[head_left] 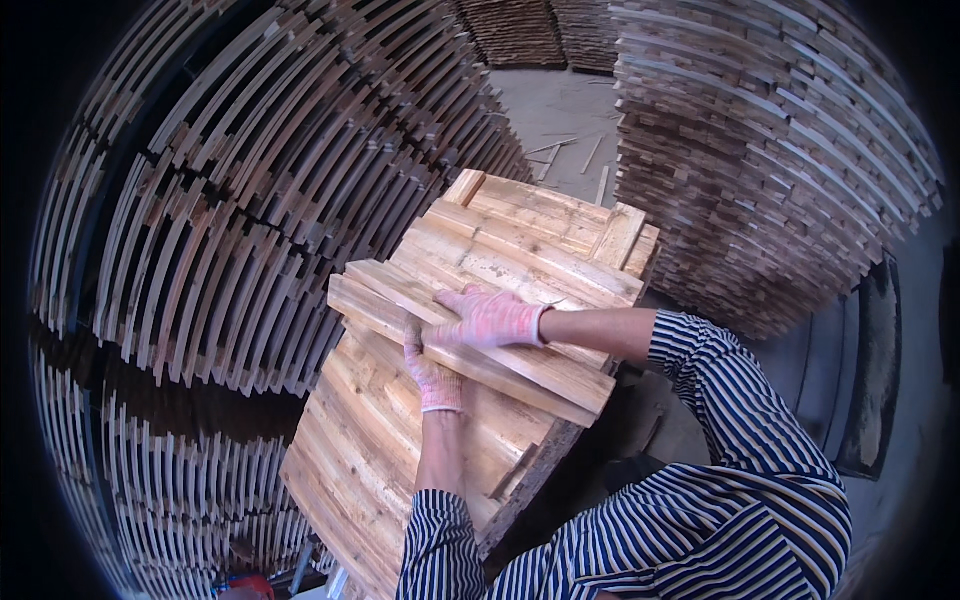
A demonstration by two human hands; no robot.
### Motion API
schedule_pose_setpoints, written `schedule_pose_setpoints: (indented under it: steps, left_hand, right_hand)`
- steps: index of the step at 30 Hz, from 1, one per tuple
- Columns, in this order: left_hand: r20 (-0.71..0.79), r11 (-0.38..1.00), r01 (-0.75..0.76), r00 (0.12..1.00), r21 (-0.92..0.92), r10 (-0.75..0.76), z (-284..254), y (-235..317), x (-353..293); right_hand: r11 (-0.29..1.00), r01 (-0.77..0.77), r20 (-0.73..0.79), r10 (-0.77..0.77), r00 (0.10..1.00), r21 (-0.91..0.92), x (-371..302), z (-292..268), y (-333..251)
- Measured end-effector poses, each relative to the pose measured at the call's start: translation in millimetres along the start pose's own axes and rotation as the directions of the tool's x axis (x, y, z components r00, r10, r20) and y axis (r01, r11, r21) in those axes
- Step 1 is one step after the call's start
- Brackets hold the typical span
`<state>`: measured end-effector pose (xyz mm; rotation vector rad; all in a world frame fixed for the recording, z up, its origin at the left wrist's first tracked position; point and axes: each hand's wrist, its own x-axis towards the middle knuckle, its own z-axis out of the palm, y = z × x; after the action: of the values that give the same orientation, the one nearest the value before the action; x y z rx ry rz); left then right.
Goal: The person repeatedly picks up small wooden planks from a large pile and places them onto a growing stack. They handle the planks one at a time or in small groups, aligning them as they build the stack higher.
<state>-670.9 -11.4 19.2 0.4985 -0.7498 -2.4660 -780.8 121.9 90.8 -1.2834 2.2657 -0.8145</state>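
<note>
Two loose wooden boards (535, 382) lie side by side, slanting across the top of a stack of planks (350, 400). My right hand (490, 318), in a pink and white knit glove, reaches over them from the right and grips across them. Against the near board's edge, my left hand (435, 378) wears a similar glove and has its fingers bent over the wood; its darkened fingertips almost meet the right hand. Undersides of the boards and part of the fingers are hidden.
Tall slatted stacks of boards (230, 200) rise close on the left. Another high stack (740, 150) stands at the right. Thin wood strips (592, 153) lie on the floor (560, 100) between them. Shorter blocks (620, 237) top the stack's far end. A red object (248, 583) shows at lower left.
</note>
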Motion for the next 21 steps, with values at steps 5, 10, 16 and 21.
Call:
schedule_pose_setpoints:
  steps: [5, 10, 16, 21]
  left_hand:
    - [-0.072, 0.999, 0.04, 0.997, -0.008, -0.041, 24, -15, 13]
    - [-0.032, 0.978, 0.191, 0.98, -0.088, -0.194, 33, -26, 11]
    - [-0.147, 0.994, 0.105, 0.984, 0.022, -0.101, 25, -32, 25]
    - [-0.085, 0.977, 0.21, 0.975, 0.049, -0.205, 7, -20, 41]
  right_hand:
    - [0.97, 0.035, 0.004, -0.037, 0.999, 0.241, 5, -49, 45]
    - [0.946, -0.237, -0.187, 0.197, 0.962, -0.221, 44, -97, 148]
    - [0.934, -0.112, -0.221, 0.037, 0.975, -0.338, 64, -62, 190]
    - [0.987, 0.102, -0.114, -0.116, 0.987, -0.12, 4, -25, 36]
